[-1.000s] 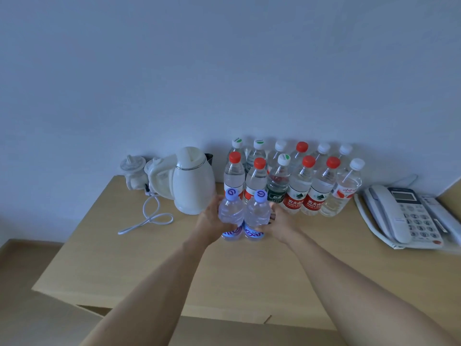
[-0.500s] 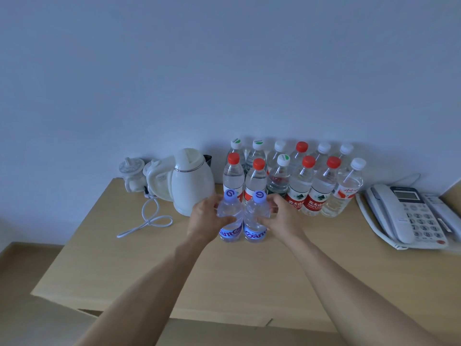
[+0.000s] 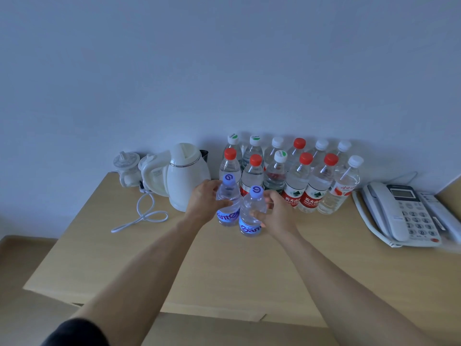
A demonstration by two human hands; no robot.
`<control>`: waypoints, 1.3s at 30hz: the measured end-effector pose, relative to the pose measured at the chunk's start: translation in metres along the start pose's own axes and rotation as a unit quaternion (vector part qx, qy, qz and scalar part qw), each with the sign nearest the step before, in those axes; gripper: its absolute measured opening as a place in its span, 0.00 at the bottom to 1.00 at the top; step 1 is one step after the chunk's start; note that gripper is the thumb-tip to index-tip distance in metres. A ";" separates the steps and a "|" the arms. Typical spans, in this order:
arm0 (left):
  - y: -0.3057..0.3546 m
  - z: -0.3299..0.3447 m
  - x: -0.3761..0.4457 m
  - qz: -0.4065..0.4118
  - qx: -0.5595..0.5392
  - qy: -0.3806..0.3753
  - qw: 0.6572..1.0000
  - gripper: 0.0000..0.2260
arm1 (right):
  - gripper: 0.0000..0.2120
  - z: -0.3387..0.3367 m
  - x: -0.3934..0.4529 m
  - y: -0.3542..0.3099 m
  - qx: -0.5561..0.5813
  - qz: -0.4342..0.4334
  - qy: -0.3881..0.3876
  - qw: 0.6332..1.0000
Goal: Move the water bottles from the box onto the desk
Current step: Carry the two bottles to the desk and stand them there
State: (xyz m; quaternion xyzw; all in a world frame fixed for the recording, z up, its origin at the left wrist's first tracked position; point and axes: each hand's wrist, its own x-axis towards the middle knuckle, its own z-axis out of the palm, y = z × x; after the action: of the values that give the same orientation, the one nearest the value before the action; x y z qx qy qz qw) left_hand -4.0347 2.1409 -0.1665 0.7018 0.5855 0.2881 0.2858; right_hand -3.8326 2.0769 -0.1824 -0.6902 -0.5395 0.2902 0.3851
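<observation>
Two water bottles with purple caps, the left bottle (image 3: 227, 203) and the right bottle (image 3: 251, 213), stand on the tabletop (image 3: 224, 270), each with fingers curled round it: left hand (image 3: 207, 203) on one, right hand (image 3: 275, 213) on the other. Just past the fingertips is the cluster of red- and white-capped bottles (image 3: 296, 176). Kettle (image 3: 185, 176) sits left of the left fingers, phone (image 3: 399, 213) off right.

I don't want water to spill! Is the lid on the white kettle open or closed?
Closed. The white kettle's lid sits flat on top with no gap showing, and it stands upright on the desk.
</observation>
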 end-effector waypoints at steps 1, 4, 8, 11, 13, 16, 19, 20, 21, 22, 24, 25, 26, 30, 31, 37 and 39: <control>0.000 0.000 -0.001 0.000 0.000 0.000 1.000 0.24 | 0.20 0.000 0.002 -0.001 -0.003 0.003 0.002 1.000; 0.000 0.000 -0.002 0.000 -0.001 -0.004 1.000 0.25 | 0.22 -0.001 0.009 -0.004 -0.002 0.009 0.006 1.000; 0.003 -0.003 -0.004 -0.005 -0.016 -0.008 1.000 0.24 | 0.23 -0.002 0.018 -0.010 -0.017 0.014 0.015 1.000; 0.002 -0.005 -0.006 -0.009 -0.009 -0.002 1.000 0.24 | 0.22 -0.001 0.024 -0.012 -0.010 0.024 0.025 0.999; 0.002 -0.007 -0.006 -0.013 -0.002 0.001 1.000 0.23 | 0.21 0.000 0.026 -0.012 -0.010 0.025 0.029 0.999; 0.005 -0.009 -0.004 -0.015 0.006 0.002 1.000 0.22 | 0.20 0.001 0.026 -0.009 0.017 0.031 0.021 0.999; 0.010 -0.009 -0.003 -0.018 0.009 0.004 1.000 0.20 | 0.19 0.002 0.024 -0.008 0.015 0.032 0.018 0.999; 0.010 -0.009 -0.003 -0.021 0.012 0.003 1.000 0.20 | 0.19 0.002 0.024 -0.008 0.012 0.032 0.018 0.999; 0.011 -0.009 -0.003 -0.024 0.015 0.004 1.000 0.20 | 0.18 0.001 0.024 -0.008 0.007 0.030 0.018 0.999; 0.011 -0.009 -0.003 -0.027 0.018 0.004 0.999 0.20 | 0.18 0.000 0.023 -0.008 -0.002 0.025 0.019 0.999; 0.011 -0.009 -0.003 -0.030 0.025 0.004 0.999 0.20 | 0.18 -0.002 0.022 -0.009 -0.021 0.018 0.022 0.999; 0.012 -0.009 -0.004 -0.031 0.030 0.004 0.999 0.20 | 0.18 -0.003 0.022 -0.010 -0.026 0.019 0.021 0.999; 0.013 -0.009 -0.004 -0.032 0.036 0.003 0.999 0.21 | 0.18 -0.003 0.023 -0.012 -0.030 0.022 0.019 0.999; 0.016 -0.011 -0.004 -0.039 0.047 -0.004 0.998 0.22 | 0.19 -0.004 0.024 -0.016 -0.039 0.029 0.018 0.999; 0.017 -0.011 -0.004 -0.039 0.049 -0.008 0.998 0.22 | 0.19 -0.005 0.023 -0.017 -0.041 0.029 0.019 0.999; 0.019 -0.012 -0.004 -0.038 0.041 -0.026 0.998 0.21 | 0.21 -0.005 0.020 -0.021 -0.039 0.043 0.022 0.998; 0.019 -0.014 -0.005 -0.032 0.042 -0.036 0.998 0.21 | 0.22 -0.005 0.018 -0.024 -0.035 0.047 0.022 0.998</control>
State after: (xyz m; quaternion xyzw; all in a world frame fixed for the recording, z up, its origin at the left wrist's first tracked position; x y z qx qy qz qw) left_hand -4.0329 2.1342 -0.1435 0.7037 0.6090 0.2286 0.2857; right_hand -3.8368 2.0958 -0.1595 -0.7342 -0.5072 0.2737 0.3589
